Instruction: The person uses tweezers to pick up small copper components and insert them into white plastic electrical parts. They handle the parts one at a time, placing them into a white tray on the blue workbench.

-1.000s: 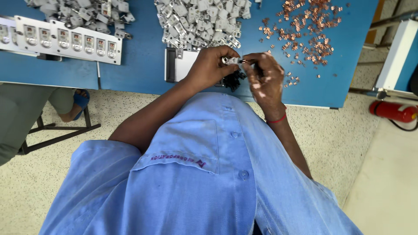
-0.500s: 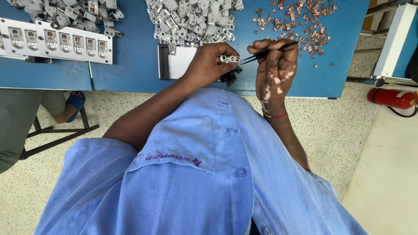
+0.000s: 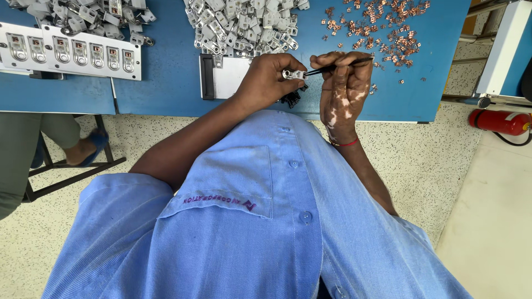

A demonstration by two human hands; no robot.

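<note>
At the near edge of a blue table (image 3: pixel 166 83), the person's left hand (image 3: pixel 266 80) is closed around a small silver metal part (image 3: pixel 292 73), pinching it between fingertips. The right hand (image 3: pixel 343 77) grips thin dark tweezers (image 3: pixel 332 67), their tip touching the part. Heaps of silver parts (image 3: pixel 244 22) and copper pieces (image 3: pixel 382 22) lie toward the table's far edge.

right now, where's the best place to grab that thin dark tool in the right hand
Take the thin dark tool by its rear shaft, coming from the right, much as the right hand pinches it now. It lies nearly level with its tip against the small silver part in the left hand, so that end is crowded and probably best left free.
</note>
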